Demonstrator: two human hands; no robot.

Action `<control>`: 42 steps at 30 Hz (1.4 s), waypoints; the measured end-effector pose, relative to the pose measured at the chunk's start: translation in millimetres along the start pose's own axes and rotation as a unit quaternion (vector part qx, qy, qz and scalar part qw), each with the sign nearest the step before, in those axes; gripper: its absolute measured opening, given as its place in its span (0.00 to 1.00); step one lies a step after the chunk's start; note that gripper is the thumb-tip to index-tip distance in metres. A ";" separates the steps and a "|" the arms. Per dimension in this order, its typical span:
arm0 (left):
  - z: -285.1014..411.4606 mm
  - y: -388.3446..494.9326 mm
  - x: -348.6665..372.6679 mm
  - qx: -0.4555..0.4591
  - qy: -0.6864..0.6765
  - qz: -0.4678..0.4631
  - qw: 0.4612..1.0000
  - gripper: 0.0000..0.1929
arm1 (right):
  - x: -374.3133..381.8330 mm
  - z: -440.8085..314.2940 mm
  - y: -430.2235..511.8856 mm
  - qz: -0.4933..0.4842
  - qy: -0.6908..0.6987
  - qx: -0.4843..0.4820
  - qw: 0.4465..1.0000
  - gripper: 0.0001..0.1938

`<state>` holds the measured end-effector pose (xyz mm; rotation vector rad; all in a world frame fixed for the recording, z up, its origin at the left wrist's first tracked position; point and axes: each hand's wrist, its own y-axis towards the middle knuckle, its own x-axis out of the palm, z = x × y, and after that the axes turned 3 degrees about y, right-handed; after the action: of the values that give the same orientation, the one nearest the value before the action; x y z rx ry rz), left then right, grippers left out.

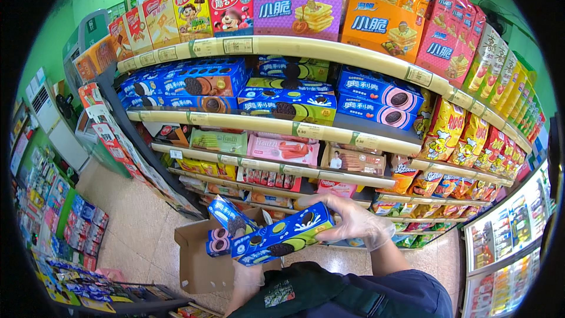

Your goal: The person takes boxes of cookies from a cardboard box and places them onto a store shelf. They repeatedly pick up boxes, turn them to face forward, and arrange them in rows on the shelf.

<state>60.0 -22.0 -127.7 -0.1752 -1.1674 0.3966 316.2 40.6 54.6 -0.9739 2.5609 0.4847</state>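
My right hand [348, 221], in a clear plastic glove, grips the right end of a blue and green Oreo cookie box [291, 232]. That box is tilted, its left end lower. My left hand [248, 274], gloved too, is mostly hidden beneath it. What looks like its thumb lies on a second blue cookie box [224, 209], which slants behind the first. Under both hands is an open cardboard carton [194, 251]. Blue and pink cookie boxes [218, 242] show inside the carton.
Ahead stands a store shelf [273, 119] with several tiers. Stacked blue Oreo boxes [287, 101] fill its second tier, with wafer packs [282, 148] below and chip bags [446, 128] at right. A hanging rack of packets [110, 141] flanks the left end. A lit display case [499, 238] is at far right.
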 end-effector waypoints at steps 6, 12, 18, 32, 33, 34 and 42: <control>8.1 -18.6 36.6 -0.032 0.061 -0.019 0.997 0.22 | -27.7 -16.1 -11.7 0.233 0.319 0.018 0.918 0.36; 5.4 -24.6 38.8 -0.027 0.056 0.031 0.998 0.21 | -49.5 -37.3 20.4 0.460 0.235 -0.168 0.840 0.32; 7.3 -21.9 25.6 -0.020 0.065 0.023 0.997 0.20 | -67.7 -37.4 70.0 0.448 0.087 -0.152 0.877 0.30; 11.1 -28.3 32.5 0.000 0.050 0.028 0.998 0.18 | -112.1 -40.0 135.5 0.339 -0.437 -0.075 0.830 0.20; 12.3 -29.2 33.2 0.000 0.051 0.026 0.998 0.18 | -111.6 -41.5 140.3 0.327 -0.465 -0.077 0.819 0.19; 13.3 -29.9 33.2 0.000 0.052 0.024 0.998 0.18 | -112.0 -43.0 144.8 0.315 -0.493 -0.079 0.807 0.19; 13.5 -31.3 36.2 -0.014 0.046 0.036 0.998 0.19 | -130.2 -51.6 175.8 0.215 -0.552 -0.018 0.805 0.20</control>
<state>66.3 -37.4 -80.8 -0.2577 -1.0790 0.4323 276.1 215.2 190.3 0.0197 1.6253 0.8875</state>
